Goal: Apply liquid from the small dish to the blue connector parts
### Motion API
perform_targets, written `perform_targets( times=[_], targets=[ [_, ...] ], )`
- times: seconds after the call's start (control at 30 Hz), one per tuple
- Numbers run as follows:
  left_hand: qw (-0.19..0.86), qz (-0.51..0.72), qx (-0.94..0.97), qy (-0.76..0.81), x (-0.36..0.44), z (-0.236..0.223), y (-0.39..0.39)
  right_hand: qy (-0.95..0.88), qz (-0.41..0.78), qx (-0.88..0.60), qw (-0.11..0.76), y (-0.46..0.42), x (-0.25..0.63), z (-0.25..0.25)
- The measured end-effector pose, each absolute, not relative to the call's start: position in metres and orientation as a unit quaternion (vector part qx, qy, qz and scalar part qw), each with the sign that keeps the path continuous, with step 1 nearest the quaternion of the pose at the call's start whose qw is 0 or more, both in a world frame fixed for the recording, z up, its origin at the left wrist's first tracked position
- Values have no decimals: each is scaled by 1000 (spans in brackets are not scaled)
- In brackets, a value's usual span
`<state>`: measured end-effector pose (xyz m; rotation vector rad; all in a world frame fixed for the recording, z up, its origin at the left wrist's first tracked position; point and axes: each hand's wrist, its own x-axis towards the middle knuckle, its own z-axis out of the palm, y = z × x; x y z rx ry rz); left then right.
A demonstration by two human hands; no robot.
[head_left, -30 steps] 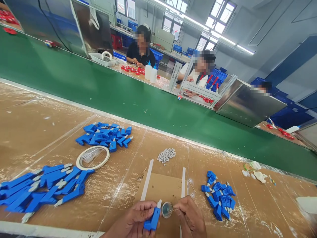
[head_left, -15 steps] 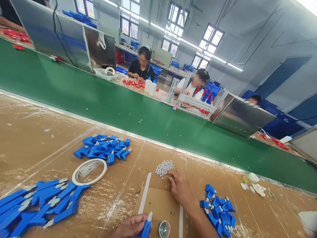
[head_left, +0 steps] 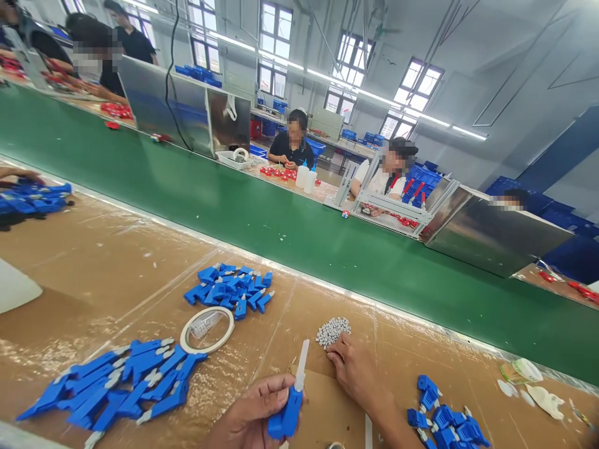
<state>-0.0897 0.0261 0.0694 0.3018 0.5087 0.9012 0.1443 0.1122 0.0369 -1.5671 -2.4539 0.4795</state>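
My left hand [head_left: 250,413] grips a blue plastic connector [head_left: 286,413] with a white tip, held upright near the bottom edge. My right hand [head_left: 354,369] reaches forward, its fingertips touching a small heap of grey-white caps [head_left: 332,330] on the taped cardboard table [head_left: 116,268]. A roll of clear tape [head_left: 207,328] lies to the left of my hands. Beyond the tape sits a pile of short blue connector parts [head_left: 231,289]. Long blue connectors with white tips [head_left: 122,385] lie in a heap at the lower left. Another blue pile [head_left: 444,421] lies at the lower right.
A green conveyor belt [head_left: 281,224] runs across behind the table. Several other people sit working beyond it, with red parts [head_left: 276,173], white bottles [head_left: 306,178] and metal screens [head_left: 491,231]. More blue parts [head_left: 28,196] lie far left. White scraps [head_left: 538,390] lie at right.
My right hand left the small round dish beside the connector and went forward to the heap of caps. The view swung up and to the right; the left hand still holds the connector.
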Motion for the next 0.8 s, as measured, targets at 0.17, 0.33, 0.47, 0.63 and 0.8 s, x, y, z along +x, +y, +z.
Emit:
perform_targets(
  times=[0.17,0.33,0.47,0.63,0.8],
  targets=[
    [830,466,173,253,-100,91,35,-829,161,-532,61,118,142,36],
    [820,477,170,268,-102,95,37,-819,198,-529,105,113,139,42],
    [823,481,159,259,-99,92,38,-779,280,-532,179,105,140,47],
    [839,466,140,245,-88,80,35,-627,504,-501,319,84,143,47],
    [869,412,139,235,-64,46,28,-472,617,-465,425,51,146,56]
  ],
)
